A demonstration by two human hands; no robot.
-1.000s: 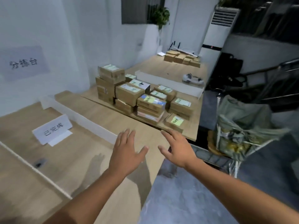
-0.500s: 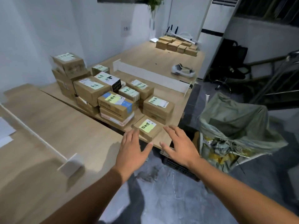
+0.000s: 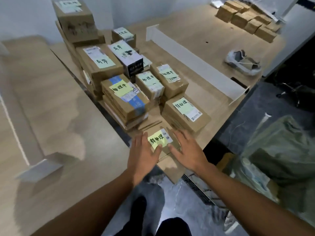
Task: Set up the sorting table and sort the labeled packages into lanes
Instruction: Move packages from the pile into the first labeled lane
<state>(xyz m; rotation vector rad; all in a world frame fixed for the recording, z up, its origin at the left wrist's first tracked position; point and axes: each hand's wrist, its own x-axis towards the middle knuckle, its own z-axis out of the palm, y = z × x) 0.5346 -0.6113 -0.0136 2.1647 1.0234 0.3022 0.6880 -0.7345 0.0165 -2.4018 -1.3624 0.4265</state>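
A small flat cardboard package [image 3: 159,139] with a yellow handwritten label lies at the near corner of the wooden table [image 3: 211,106]. My left hand [image 3: 143,152] rests at its left side and my right hand [image 3: 185,149] at its right side, fingers spread, flanking the label. Behind it stands a pile of several labeled cardboard packages [image 3: 122,92], stacked higher toward the back left. A larger labeled box [image 3: 185,114] sits just behind my right hand.
A white divider strip [image 3: 192,63] runs diagonally across the table behind the pile. Another white divider [image 3: 34,150] lies on the left table. Several plain boxes [image 3: 247,19] sit far back right, a shoe-like object [image 3: 243,62] nearer. A green sack [image 3: 279,155] stands on the floor at right.
I have stepped closer to the pile. Both hands moved forward from the table edge onto the sides of the small near package.
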